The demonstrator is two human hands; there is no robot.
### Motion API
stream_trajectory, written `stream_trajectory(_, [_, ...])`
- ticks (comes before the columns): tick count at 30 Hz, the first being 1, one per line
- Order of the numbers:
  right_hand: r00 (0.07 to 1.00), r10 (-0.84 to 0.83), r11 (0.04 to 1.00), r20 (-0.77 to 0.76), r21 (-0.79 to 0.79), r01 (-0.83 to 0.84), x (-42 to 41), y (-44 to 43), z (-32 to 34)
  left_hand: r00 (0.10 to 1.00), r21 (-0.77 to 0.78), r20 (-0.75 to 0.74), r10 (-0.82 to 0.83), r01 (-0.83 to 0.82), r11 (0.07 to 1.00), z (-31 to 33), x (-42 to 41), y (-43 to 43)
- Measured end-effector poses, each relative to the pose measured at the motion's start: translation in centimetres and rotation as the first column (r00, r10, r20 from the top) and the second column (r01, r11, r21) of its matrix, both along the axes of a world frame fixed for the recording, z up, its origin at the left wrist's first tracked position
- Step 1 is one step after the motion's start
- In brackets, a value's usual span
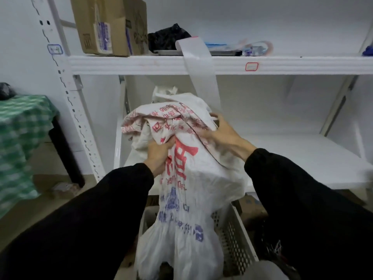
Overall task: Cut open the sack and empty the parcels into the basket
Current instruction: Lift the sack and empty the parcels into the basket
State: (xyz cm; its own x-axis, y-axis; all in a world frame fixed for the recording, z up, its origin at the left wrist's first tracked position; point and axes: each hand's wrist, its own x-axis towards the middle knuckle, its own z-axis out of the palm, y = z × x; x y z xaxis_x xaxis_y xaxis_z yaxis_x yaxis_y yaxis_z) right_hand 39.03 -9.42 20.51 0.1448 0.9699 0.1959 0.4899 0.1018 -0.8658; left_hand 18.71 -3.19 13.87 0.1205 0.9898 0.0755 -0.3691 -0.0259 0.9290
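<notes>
The sack (187,178) hides most of the basket (235,237) beneath it; whatever lies inside I cannot see. My left hand (159,153) and right hand (221,132) both clutch its bunched top, white weave crumpled, printed red and blue.

The single head view sits at the person's head height and looks forward and down through a wide lens that bows straight edges near the frame's borders. It faces a white shelf unit (282,65), whose upper board crosses at 12 o'clock. The black sleeves (90,219) enter from 7 and 5 o'clock. The left hand (159,156) and right hand (224,134) meet close to the lens at the centre, on the sack (191,182). The basket (236,237) lies steeply below at 6 o'clock, cropped by the bottom edge. A green checked cloth (18,134) marks 9 o'clock.
</notes>
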Motion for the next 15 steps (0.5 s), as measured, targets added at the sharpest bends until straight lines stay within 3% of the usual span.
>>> stream_trajectory(3, [0.982, 0.054, 0.987, 0.178, -0.158, -0.026, 0.2, -0.6, -3.6, 0.999, -0.037, 0.053, -0.007, 0.009, 0.999, -0.4, -0.2, 0.3])
stream_trajectory(6, [0.985, -0.155, 0.987, 0.07, 0.049, 0.152, -0.8, -0.2, -4.7, 0.991, -0.037, -0.065, -0.119, 0.117, 0.992, -0.8, 0.3, -0.6])
stream_trajectory(8, [0.951, -0.309, 0.933, -0.026, 0.186, 0.309, 0.0, 1.0, -2.5, 0.976, -0.053, -0.119, -0.18, 0.175, 0.983, -1.2, -1.0, -0.4])
stream_trajectory(10, [0.926, -0.339, 0.894, -0.166, 0.25, 0.372, 0.3, 1.5, -0.7, 0.966, -0.065, -0.156, -0.208, 0.2, 0.978, -1.7, -2.5, -0.5])
stream_trajectory(11, [0.936, -0.307, 0.909, -0.172, 0.237, 0.342, -0.1, 1.3, -1.0, 0.962, -0.081, -0.188, -0.198, 0.186, 0.979, -2.1, -2.6, -0.8])
stream_trajectory(14, [0.991, -0.114, 0.991, 0.072, 0.082, 0.108, -1.2, 0.0, -3.9, 0.983, -0.087, -0.185, -0.011, -0.006, 0.996, -2.2, -1.2, -1.3])
stream_trajectory(15, [0.989, -0.135, 0.989, 0.068, 0.073, 0.13, -0.9, 0.0, -3.4, 0.989, -0.078, -0.148, 0.027, -0.039, 0.996, -1.6, -0.9, -1.1])
